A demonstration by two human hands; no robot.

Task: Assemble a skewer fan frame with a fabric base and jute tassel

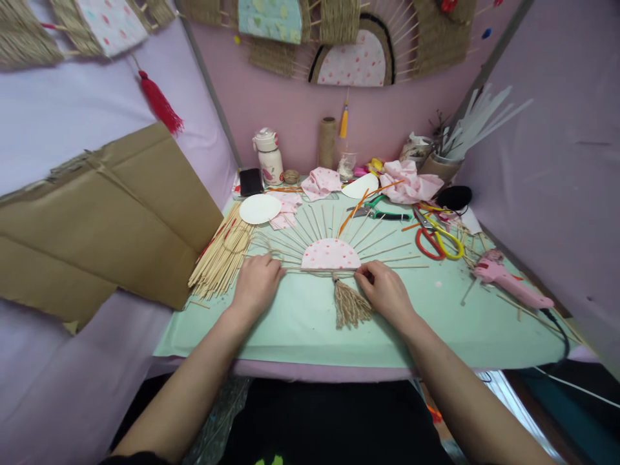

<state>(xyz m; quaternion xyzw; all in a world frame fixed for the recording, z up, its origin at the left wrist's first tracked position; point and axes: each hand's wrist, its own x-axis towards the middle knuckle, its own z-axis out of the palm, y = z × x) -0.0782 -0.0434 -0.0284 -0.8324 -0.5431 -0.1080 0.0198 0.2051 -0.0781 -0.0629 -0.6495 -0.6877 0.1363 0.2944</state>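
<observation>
Left fingers (267,260): tips hidden, cannot tell grip | right fingers (376,267): pinched on fan (331,254) | wall hanging (271,19): cropped

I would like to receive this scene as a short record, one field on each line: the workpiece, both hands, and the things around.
Workpiece: spotted half-circle, flat on the table, thin sticks fanning outward
Left hand: fingers by the lower left sticks; grip unclear
Right hand: fingertips near the half-circle's lower right corner; grip unclear
Tassel: brown, below the straight edge
Left side: stick bundle, white oval
Right side: scissors, pink glue gun
Back: white bottle
</observation>
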